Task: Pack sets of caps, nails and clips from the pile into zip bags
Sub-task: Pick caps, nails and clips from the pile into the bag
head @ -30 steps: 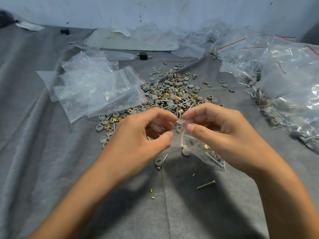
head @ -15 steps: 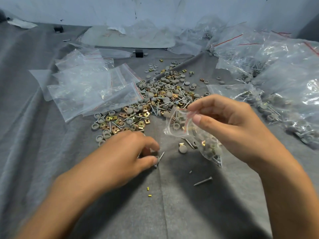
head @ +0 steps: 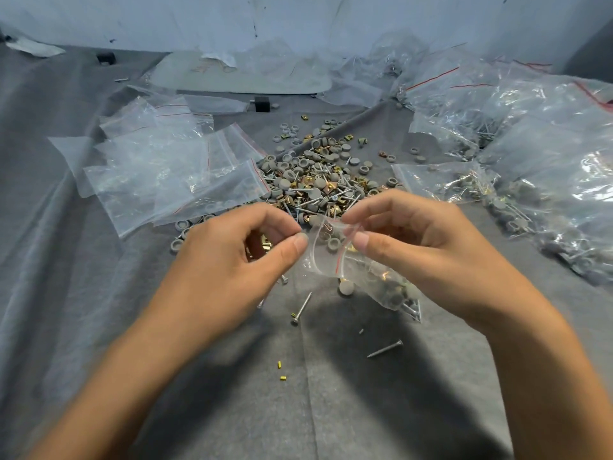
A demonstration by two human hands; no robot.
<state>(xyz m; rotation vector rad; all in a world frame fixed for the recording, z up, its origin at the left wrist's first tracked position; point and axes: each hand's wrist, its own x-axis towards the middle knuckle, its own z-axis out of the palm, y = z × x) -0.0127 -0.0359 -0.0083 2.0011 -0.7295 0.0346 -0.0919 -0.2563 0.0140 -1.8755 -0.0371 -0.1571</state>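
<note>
the person holds one small zip bag (head: 360, 273) on the near side of the pile (head: 318, 180), lifted just off the grey-covered worktop (head: 99, 327). the right hand (head: 421, 254) pinches the bag's mouth by the red strip, thumb on top. the left hand (head: 232, 257) has thumb and forefinger closed together at the opposite lip. i cannot tell whether a small piece sits between those fingertips as well. the bag already sags toward the worktop with grey caps and nails in its bottom corner.

it looks like the filling step, with the mouth being held open for the next piece. to do it well i would keep the two pinches apart, so the opening stays a gap and does not fold flat. the loaded end should hang lowest so nothing rolls back out. nails ought to go in head first, since a point could snag or pierce the thin film.

a loose cap (head: 346, 287) and two nails (head: 302, 308) lie nearer the person than the pile, easy to pick up. empty bags (head: 159, 174) wait left of the pile and filled bags (head: 547, 167) are heaped to its right.
</note>
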